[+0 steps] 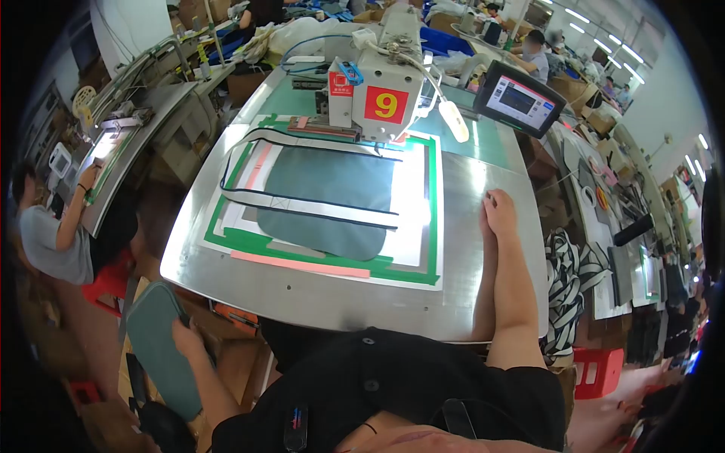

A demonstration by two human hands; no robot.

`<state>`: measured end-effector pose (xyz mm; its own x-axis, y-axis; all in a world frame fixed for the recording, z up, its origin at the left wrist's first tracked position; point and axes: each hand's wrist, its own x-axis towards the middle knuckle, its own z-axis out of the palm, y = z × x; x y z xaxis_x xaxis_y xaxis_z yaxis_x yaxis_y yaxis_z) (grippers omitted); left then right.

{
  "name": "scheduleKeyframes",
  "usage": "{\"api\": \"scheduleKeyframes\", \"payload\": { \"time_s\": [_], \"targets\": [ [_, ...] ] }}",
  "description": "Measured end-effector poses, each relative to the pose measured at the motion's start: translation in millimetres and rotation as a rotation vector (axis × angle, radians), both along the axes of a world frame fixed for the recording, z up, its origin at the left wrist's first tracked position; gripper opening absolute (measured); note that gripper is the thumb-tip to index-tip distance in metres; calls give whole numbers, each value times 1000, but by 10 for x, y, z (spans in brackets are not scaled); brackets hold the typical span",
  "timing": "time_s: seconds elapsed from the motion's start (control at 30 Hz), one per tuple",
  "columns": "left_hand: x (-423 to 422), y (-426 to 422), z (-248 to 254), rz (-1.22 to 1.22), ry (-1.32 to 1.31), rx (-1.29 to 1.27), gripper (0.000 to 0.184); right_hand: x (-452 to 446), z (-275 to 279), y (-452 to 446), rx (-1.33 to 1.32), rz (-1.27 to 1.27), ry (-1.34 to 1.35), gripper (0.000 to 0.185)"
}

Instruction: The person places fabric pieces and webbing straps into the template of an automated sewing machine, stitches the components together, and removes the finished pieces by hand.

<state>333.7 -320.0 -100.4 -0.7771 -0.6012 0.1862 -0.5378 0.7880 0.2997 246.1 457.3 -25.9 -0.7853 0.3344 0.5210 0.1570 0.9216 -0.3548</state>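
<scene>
Workshop, head view: busy sewing hall stretching behind the machine head (387, 72), with fabric heaps, cartons and strip lights; far left of the machine head, a seated co-worker (53, 238) in a grey top.
Table (483, 302): bare shiny metal, spreading below the machine head and out to both sides.
Marking: yellow 9 on a red sign (387, 104), fixed to the front of the machine head.
Screen (517, 98): lit, dark-framed, just right of the machine head.
White sheet (411, 234): flat on the table in front of the machine head, bordered with green tape (433, 226); pink strip (302, 266) along the edge farthest from the machine head.
Fabric piece (332, 177): grey-green, round-cornered, flat on the white sheet, close in front of the machine head.
Strap (317, 209): white with dark edges, two lengths across the fabric piece, bend lying left of the machine head.
Left hand (183, 337): low left of the machine head, off the table; grip closed on the edge of a grey-green panel (155, 343).
Right hand (500, 214): resting on the table, right of and nearer than the machine head; fingers loosely curled, cannot tell whether anything sits inside the grip.
Striped webbing (563, 294): black-and-white heap beyond the table edge, low right of the machine head.
</scene>
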Motion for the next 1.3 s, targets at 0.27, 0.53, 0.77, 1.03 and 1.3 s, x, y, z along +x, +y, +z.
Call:
{"api": "scheduleKeyframes", "payload": {
  "time_s": [0.27, 0.53, 0.77, 1.03, 1.3],
  "targets": [
    [70, -11, 126, 19, -98, -180, 34, 56, -11, 74, -61, 4, 5, 25],
    [33, -672, -4, 0, -5, 40, 20, 36, 26, -18, -46, 3, 1, 25],
    [66, -723, 38, 11, 23, 218, 23, 11, -12, -28, -57, -5, -3, 25],
    [261, -822, 244, 710, 1032, 620, 41, -62, -51, 22, -8, 69, 27, 24],
    [-611, 409, 1026, -566, 581, -115, 17, -36, 512, -861, -182, 300, -227, 40]
  ]
}}
